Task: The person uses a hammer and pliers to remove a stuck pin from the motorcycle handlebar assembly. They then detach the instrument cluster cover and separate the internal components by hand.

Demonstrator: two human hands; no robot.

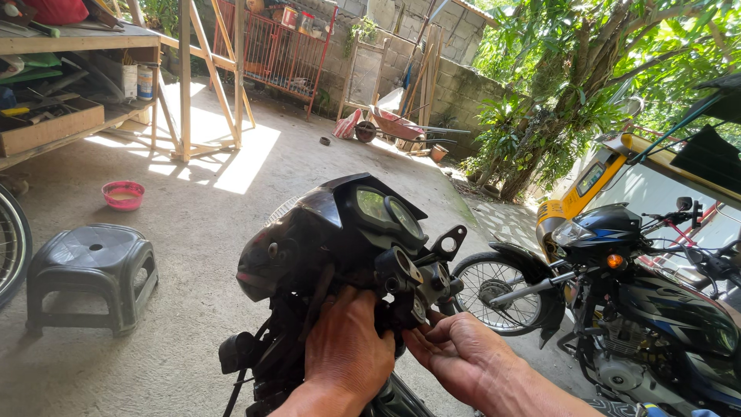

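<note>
Both hands are up at the front of a stripped motorcycle front end (340,255), black headlight cowl w/ the gauge cluster (386,210) sitting on top and the bare top clamp (421,270) sticking out to the right of it. It sits low center in the head view, on the concrete floor (193,232).

Left hand (347,347) is clenched around the black wiring/bracket bits just under the cowl, fingers curled in tight, so that grip is def grasping the assembly. Right hand (455,355) is just beside it, fingertips pinched in at the underside of the clamp area (can't tell exactly what small part it's pinching, it's hidden behind the fingers). The two hands are nearly touching each other.

Rest of the yard:
- black plastic stool (93,270) on the floor to the left, well apart from the hands
- small pink bowl (123,194) further back, near the patch of sunlight
- wooden tabletop (69,38) w/ shelves of tools and junk, top left
- a second motorcycle (617,293), dark blue/black, parked to the right, its front wheel (494,289) just beside the clamp from this angle
- wheelbarrow (394,123) leaning by the block wall at the back, trees on the right
</note>
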